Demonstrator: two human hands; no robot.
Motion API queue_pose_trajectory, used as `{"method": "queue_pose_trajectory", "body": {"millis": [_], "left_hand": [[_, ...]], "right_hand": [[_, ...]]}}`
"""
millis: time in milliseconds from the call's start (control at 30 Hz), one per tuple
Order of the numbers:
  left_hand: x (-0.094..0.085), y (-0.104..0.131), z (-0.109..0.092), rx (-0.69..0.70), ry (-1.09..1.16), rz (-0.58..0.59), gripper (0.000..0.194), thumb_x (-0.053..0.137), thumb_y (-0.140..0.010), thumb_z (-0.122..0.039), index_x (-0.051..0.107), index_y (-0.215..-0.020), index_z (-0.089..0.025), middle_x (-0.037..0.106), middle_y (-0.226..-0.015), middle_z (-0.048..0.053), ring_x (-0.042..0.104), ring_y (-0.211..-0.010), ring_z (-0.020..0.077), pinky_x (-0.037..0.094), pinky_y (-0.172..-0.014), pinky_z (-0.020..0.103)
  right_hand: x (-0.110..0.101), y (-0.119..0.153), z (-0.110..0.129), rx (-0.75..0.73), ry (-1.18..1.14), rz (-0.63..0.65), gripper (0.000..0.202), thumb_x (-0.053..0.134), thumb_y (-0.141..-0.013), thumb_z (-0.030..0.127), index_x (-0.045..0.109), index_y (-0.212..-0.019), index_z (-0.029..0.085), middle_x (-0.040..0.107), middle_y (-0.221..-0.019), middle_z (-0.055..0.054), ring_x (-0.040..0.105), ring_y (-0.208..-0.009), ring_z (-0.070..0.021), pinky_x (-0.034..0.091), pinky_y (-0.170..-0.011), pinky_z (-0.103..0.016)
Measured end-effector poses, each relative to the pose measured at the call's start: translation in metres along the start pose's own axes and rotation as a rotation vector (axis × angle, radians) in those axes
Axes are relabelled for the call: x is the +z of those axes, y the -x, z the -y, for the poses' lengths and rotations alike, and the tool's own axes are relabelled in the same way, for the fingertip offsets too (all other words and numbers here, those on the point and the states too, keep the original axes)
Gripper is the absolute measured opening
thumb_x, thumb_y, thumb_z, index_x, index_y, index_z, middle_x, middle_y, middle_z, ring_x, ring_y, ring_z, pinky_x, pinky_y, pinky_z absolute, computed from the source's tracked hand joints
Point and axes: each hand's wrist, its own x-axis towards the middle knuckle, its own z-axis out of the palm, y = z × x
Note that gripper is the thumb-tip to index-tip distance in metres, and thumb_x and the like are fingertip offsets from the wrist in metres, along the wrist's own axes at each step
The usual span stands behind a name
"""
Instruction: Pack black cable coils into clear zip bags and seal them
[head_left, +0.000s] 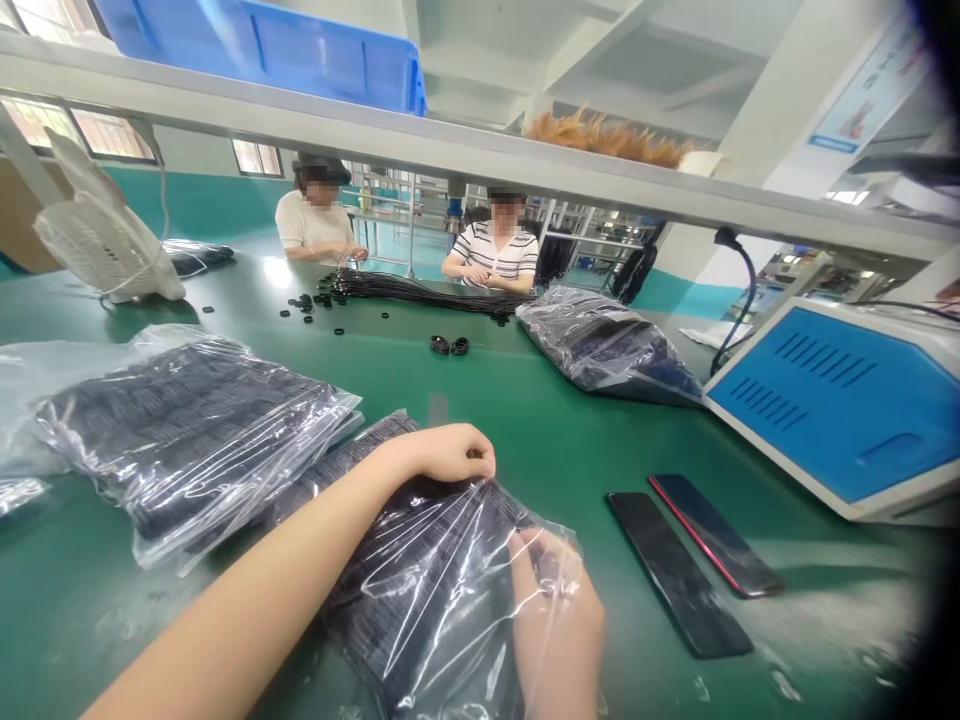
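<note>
Left hand (454, 455): pinched the upper edge of the clear bag (427, 590).
Right hand (559, 605): pinched its right side, partly behind the film.
Clear bag: lay on the green tabletop (547, 430), left of the black phone (679, 575).

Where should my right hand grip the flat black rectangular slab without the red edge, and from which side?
Bring your right hand from above and the near side, probably pinching its long edges by the near end. The plain black slab lies flat; that end reaches nearer you than the red-edged black slab, leaving more finger room than the far ends, which nearly meet.
</note>
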Motion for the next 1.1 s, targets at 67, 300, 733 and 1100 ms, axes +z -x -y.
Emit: {"method": "queue_pose_trajectory", "body": {"millis": [67,300,733,1100], "left_hand": [[0.001,0.003,0.002,0.022,0.011,-0.071,0.025,0.057,-0.100,-0.037,0.071,-0.103,-0.016,0.074,-0.105,0.004,0.068,-0.095,0.0162,0.054,-0.090,0.035],[0.007,0.041,-0.015,0.003,-0.140,-0.338,0.011,0.060,-0.087,-0.020,0.070,-0.091,-0.020,0.069,-0.095,0.004,0.062,-0.100,0.0220,0.049,-0.087,0.033],[0.055,0.079,-0.028,-0.028,-0.267,-0.470,0.031,0.046,-0.102,-0.024,0.076,-0.109,-0.024,0.068,-0.100,0.006,0.059,-0.099,0.0228,0.049,-0.092,0.040],[0.053,0.079,-0.022,0.004,-0.249,-0.416,0.029,0.048,-0.101,-0.028,0.077,-0.097,-0.023,0.067,-0.100,0.004,0.056,-0.097,0.0208,0.047,-0.094,0.041]], "right_hand": [[0.002,-0.001,0.000,0.003,-0.017,-0.009,0.051,0.063,-0.079,0.066,0.073,-0.099,0.020,0.074,-0.103,-0.010,0.069,-0.093,-0.0275,0.052,-0.084,-0.037],[0.003,-0.006,-0.006,-0.004,-0.114,0.008,0.059,0.066,-0.084,0.060,0.066,-0.126,0.018,0.076,-0.104,-0.010,0.074,-0.094,-0.0261,0.055,-0.082,-0.033],[0.004,-0.025,-0.010,-0.295,-0.008,0.084,0.053,0.062,-0.088,0.047,0.074,-0.128,0.013,0.073,-0.120,-0.016,0.076,-0.090,-0.0239,0.063,-0.084,-0.037],[-0.002,-0.040,0.003,-0.409,0.091,0.014,0.040,0.060,-0.089,0.047,0.081,-0.108,0.019,0.077,-0.109,-0.009,0.075,-0.098,-0.0237,0.060,-0.088,-0.034]]}}
